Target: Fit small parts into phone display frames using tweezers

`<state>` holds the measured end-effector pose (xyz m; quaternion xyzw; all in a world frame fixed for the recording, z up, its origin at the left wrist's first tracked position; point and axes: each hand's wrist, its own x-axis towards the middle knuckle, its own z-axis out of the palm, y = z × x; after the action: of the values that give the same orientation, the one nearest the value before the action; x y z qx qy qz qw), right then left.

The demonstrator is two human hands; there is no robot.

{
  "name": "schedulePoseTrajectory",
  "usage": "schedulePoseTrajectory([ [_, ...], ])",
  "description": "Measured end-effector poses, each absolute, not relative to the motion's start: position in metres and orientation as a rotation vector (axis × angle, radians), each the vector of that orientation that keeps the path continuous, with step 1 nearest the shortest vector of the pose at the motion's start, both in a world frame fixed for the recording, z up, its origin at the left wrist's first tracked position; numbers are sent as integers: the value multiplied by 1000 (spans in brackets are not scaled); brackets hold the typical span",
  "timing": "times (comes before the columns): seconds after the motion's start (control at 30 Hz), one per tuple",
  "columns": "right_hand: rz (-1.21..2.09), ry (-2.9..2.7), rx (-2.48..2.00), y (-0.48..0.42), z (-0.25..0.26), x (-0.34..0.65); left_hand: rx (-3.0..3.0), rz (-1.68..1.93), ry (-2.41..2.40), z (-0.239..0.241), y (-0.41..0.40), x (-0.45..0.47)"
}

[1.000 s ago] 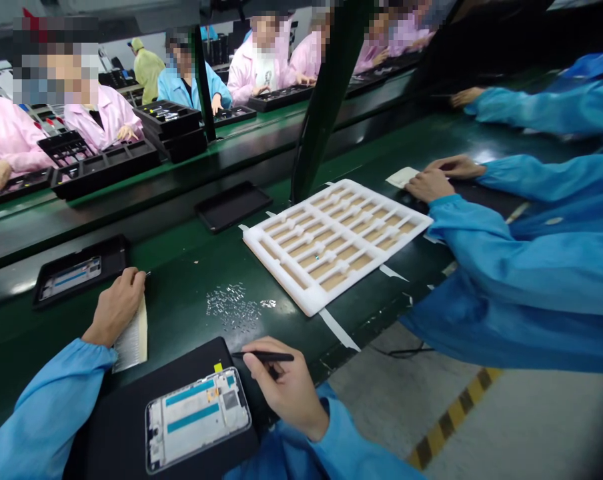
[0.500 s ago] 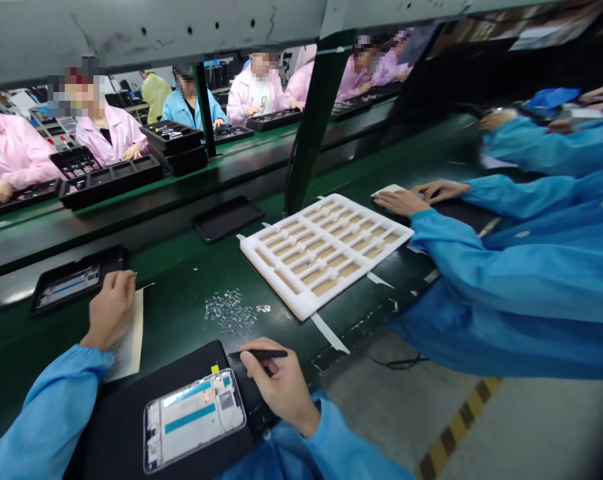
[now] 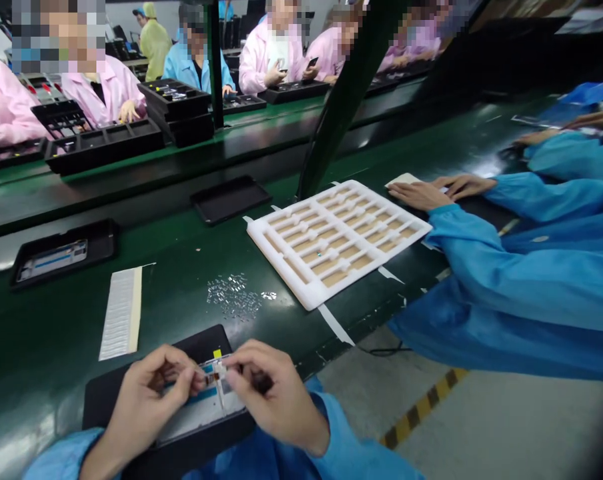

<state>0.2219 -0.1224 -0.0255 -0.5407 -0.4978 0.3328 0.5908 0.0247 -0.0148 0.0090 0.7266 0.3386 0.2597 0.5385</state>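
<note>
Both my hands meet over a white-and-blue phone frame [image 3: 196, 413] that lies in a black tray [image 3: 106, 400] at the near edge of the green bench. My left hand [image 3: 154, 390] is pinched shut on a tiny piece I cannot make out, held just above the frame. My right hand [image 3: 266, 393] is closed around a dark tweezer-like tool [image 3: 261, 383] whose tip reaches toward that piece. A white strip sheet [image 3: 122, 312] lies flat on the bench to the upper left of my hands. A patch of small clear bits [image 3: 233, 298] lies beyond the tray.
A white foam tray [image 3: 337, 238] with several slots sits at centre right. A co-worker's blue sleeves and hands [image 3: 431, 193] rest beside it. Another phone frame in a black tray [image 3: 56, 257] and an empty black tray [image 3: 230, 199] sit further back. A green post [image 3: 339, 107] rises behind.
My left hand left the white strip sheet and came down to the phone frame. My right hand moved left with the dark tool to meet it.
</note>
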Motion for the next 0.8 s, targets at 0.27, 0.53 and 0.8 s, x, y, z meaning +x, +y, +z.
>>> schedulePoseTrajectory([
  [0.27, 756, -1242, -1282, -125, -18, 206, 1793, 664, 730, -1, -27, 21],
  [0.53, 424, -1533, -1432, -124, -26, 221, 2254, 586, 757, 6, -17, 6],
  [0.8, -52, -2106, -1605, -119, -29, 234, 3042, 502, 617, -7, -30, -4],
])
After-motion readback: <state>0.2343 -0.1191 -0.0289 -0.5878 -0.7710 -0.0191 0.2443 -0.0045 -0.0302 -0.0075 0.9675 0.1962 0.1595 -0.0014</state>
